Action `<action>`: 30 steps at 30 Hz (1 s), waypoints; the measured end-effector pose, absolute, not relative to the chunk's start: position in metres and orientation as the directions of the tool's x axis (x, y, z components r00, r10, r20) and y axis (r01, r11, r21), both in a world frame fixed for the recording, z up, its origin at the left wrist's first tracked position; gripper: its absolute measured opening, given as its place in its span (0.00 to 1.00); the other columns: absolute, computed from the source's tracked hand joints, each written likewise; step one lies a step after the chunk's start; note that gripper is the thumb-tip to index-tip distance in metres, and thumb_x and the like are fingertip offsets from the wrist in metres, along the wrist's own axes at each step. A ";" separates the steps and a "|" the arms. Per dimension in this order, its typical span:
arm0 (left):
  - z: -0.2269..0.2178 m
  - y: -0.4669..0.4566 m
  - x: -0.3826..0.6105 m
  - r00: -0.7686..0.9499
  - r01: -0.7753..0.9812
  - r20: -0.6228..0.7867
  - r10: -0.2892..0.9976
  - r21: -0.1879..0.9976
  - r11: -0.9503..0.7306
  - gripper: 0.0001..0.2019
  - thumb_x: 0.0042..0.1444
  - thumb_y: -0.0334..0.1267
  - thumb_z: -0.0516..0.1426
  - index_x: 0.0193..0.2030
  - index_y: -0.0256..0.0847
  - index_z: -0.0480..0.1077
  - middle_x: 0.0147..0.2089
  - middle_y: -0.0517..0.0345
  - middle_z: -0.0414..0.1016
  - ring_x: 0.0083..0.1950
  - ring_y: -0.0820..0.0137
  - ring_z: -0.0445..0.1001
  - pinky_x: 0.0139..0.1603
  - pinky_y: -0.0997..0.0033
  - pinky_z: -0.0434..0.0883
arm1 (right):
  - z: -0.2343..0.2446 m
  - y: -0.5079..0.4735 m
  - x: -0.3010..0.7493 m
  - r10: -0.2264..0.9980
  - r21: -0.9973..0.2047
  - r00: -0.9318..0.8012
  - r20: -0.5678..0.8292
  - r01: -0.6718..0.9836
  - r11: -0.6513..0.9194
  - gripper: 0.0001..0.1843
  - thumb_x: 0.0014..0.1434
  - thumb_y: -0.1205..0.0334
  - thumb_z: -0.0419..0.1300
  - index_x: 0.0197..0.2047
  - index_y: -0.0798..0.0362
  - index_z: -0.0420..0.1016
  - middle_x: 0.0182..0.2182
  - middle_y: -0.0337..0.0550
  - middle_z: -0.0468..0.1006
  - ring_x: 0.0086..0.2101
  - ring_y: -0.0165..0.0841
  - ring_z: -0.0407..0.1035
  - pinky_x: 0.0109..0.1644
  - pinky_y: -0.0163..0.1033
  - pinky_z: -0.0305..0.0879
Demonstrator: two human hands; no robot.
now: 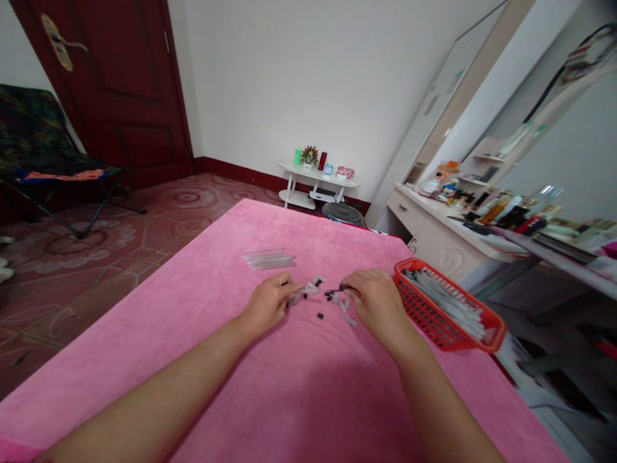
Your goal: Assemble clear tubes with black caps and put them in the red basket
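My left hand (270, 301) rests on the pink cloth with its fingers drawn together, beside a loose scatter of small translucent pieces (312, 289). What its fingertips hold, if anything, is too small to make out. Opposite it, my right hand (378, 301) pinches a thin dark piece (333, 290) that points left over the scatter. Short black pieces lie among the translucent ones; one black piece (320, 316) sits apart, nearer me. Another translucent piece (350, 320) lies below my right fingers. Beyond my left hand is a row of slim whitish tubes (270, 258), laid side by side.
A red plastic basket (446, 344) full of long thin tubes (448, 299) stands right of my right hand, near the edge of the pink-covered table (202, 360). A dresser (434, 222) crowded with bottles is farther right. A folding chair (43, 148) stands by the door at left.
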State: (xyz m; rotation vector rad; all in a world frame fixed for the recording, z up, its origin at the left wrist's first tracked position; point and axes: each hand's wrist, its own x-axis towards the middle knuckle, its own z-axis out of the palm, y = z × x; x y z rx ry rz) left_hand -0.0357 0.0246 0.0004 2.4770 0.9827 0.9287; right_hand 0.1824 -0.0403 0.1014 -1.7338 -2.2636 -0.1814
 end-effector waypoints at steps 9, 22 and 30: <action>-0.003 0.020 -0.029 0.567 0.351 0.483 0.667 0.591 -0.726 0.20 0.54 0.21 0.49 0.47 0.41 0.74 0.34 0.55 0.68 0.37 0.70 0.66 0.37 0.72 0.63 | 0.083 -0.043 0.159 0.772 -0.124 -0.334 0.541 0.876 0.466 0.08 0.57 0.71 0.58 0.39 0.53 0.76 0.36 0.45 0.77 0.39 0.36 0.69 0.46 0.42 0.60; -0.011 0.046 -0.044 0.056 0.149 0.525 0.849 0.836 -0.527 0.14 0.58 0.31 0.53 0.48 0.40 0.75 0.46 0.52 0.77 0.49 0.62 0.72 0.54 0.60 0.65 | 0.049 -0.035 0.168 0.955 -0.243 -0.239 0.173 0.930 0.277 0.06 0.53 0.65 0.62 0.37 0.52 0.77 0.36 0.44 0.77 0.35 0.34 0.71 0.38 0.37 0.60; -0.011 0.038 -0.040 0.308 0.302 0.557 0.771 0.712 -0.635 0.13 0.59 0.30 0.52 0.46 0.38 0.76 0.37 0.52 0.73 0.41 0.66 0.70 0.43 0.67 0.66 | 0.036 -0.026 0.170 0.966 -0.564 -0.158 0.207 0.787 0.250 0.05 0.52 0.70 0.59 0.32 0.53 0.76 0.30 0.41 0.78 0.31 0.31 0.70 0.35 0.34 0.61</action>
